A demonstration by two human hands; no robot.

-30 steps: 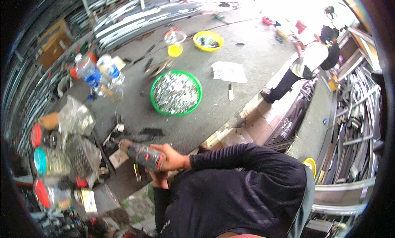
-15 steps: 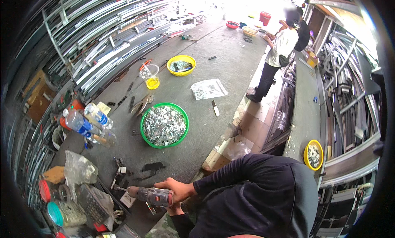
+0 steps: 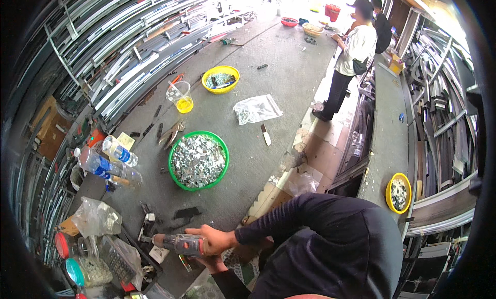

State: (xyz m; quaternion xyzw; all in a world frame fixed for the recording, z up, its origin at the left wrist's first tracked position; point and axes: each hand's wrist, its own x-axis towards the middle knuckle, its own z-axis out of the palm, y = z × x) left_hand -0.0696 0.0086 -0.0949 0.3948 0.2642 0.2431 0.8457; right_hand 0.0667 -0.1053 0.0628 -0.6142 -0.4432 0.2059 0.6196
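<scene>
Near the lower middle, my right hand (image 3: 219, 239) is wrapped round the rear of a power drill (image 3: 183, 245) with a grey and red body. My left hand (image 3: 212, 263) is closed just under it, against the drill's lower part; its fingers are partly hidden. The drill points left and its tip reaches a small clamp-like metal fixture (image 3: 147, 227) at the bench edge. Just ahead lies a flat black piece (image 3: 186, 213). Beyond it stands a green basket (image 3: 226, 167) full of small metal pieces.
Water bottles (image 3: 98, 163), lidded jars (image 3: 88, 272) and a plastic bag (image 3: 97, 216) crowd the left. Farther off on the bench (image 3: 268, 82) are a yellow basket (image 3: 221, 92), a plastic cup (image 3: 184, 104) and a clear bag (image 3: 257, 109). A person (image 3: 356, 51) stands in the right aisle.
My view has shifted slightly, so the baskets and bench sit a little more to the left. Both hands stay on the drill, still at the fixture. The far person's head is raised more.
</scene>
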